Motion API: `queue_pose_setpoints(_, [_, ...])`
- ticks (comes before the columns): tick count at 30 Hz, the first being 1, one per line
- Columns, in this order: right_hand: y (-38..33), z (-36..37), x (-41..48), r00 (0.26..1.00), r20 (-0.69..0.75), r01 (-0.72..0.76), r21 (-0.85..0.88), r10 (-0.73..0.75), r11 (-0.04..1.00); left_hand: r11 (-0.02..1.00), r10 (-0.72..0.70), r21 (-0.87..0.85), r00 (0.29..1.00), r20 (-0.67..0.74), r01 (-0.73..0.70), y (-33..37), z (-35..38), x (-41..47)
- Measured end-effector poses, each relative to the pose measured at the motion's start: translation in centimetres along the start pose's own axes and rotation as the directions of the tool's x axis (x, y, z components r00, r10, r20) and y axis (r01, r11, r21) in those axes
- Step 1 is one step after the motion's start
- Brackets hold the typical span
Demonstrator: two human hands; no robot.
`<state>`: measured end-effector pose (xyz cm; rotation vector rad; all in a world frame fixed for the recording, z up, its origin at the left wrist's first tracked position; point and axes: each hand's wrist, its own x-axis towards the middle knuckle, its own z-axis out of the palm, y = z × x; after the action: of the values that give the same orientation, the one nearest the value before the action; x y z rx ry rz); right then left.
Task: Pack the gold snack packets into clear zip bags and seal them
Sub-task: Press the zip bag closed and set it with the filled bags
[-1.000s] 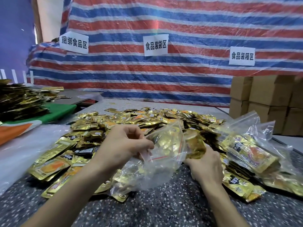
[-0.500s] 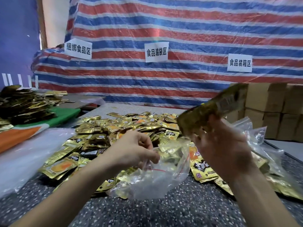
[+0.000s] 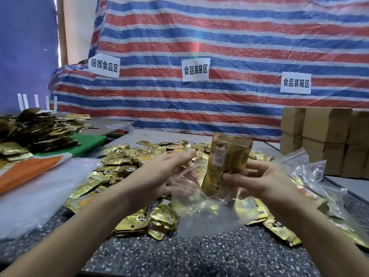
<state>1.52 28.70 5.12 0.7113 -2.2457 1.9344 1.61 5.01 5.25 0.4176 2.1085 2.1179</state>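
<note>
Here, a speckled table [image 3: 199, 256], striped tarp [image 3: 219, 37] behind; right hand [image 3: 259, 182] grips a gold packet [image 3: 227, 156] upright, lower end inside the clear bag [image 3: 205, 220] that the blurred left hand [image 3: 165, 170] seemingly pinches.

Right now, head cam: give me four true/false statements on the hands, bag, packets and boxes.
1. The right hand grips a tall gold foil packet, held upright. True.
2. The clear plastic zip bag is sealed. False: its mouth is open, held by the left hand, and the packet's lower end is entering it.
3. Brown cardboard boxes are stacked at the left. False: they stand at the right.
4. Loose gold snack packets lie piled on the dark speckled table. True.
</note>
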Motion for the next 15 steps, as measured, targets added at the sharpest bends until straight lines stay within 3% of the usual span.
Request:
queue_pose_setpoints(3, [0.1,-0.2,0.4,0.995,-0.101,0.006,0.068,0.001,0.998,0.97,0.18,0.156,0.982,0.06,-0.187,-0.5,-0.9,-1.0])
queue_pose_setpoints(6, [0.1,-0.1,0.5,0.996,-0.086,-0.022,0.067,0.028,0.997,0.863,0.361,0.376,0.933,0.007,-0.337,-0.7,-1.1,-1.5])
queue_pose_setpoints(10, [-0.2,0.3,0.7,0.991,-0.133,-0.005,0.041,0.011,0.999,0.858,0.451,0.344,0.88,-0.151,-0.381,-0.5,-0.7,-1.1])
queue_pose_setpoints(15, [-1.0,1.2,1.2,0.98,-0.194,0.039,0.011,-0.036,0.999,0.861,0.479,0.308,0.85,-0.218,-0.406,-0.4,-0.6,-0.6])
